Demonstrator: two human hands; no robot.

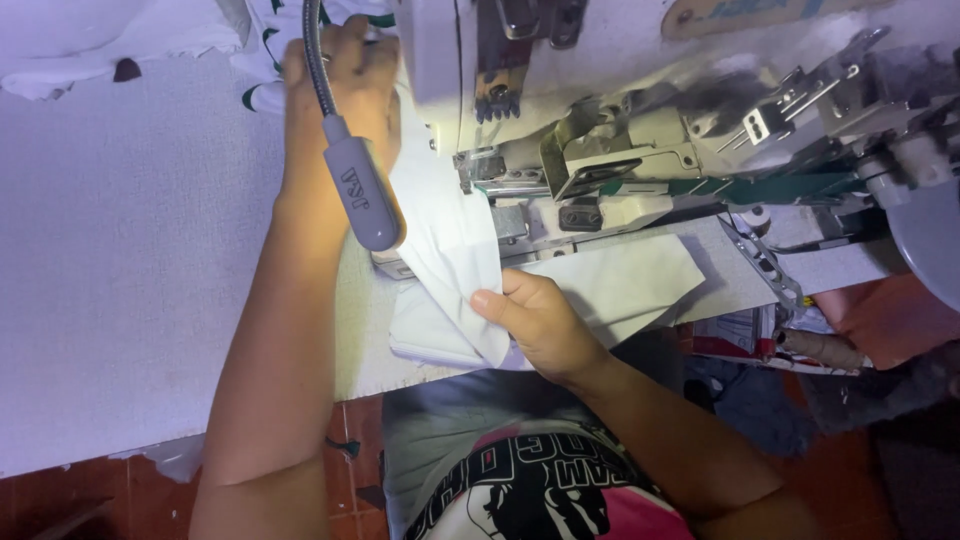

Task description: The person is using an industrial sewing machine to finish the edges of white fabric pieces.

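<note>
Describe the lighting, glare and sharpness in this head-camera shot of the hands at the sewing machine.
Head view: a gooseneck lamp lights the centre; the white fabric and sewing machine look bright, slightly washed out; the table takes a bluish cast. The floor at the bottom edge falls into shadow. The left hand and right hand are reasonably sharp, with mild softness.

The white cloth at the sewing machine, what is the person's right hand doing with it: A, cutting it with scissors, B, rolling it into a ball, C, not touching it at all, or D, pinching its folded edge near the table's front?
D: the right hand pinches the fold of the white cloth between thumb and fingers.
</note>
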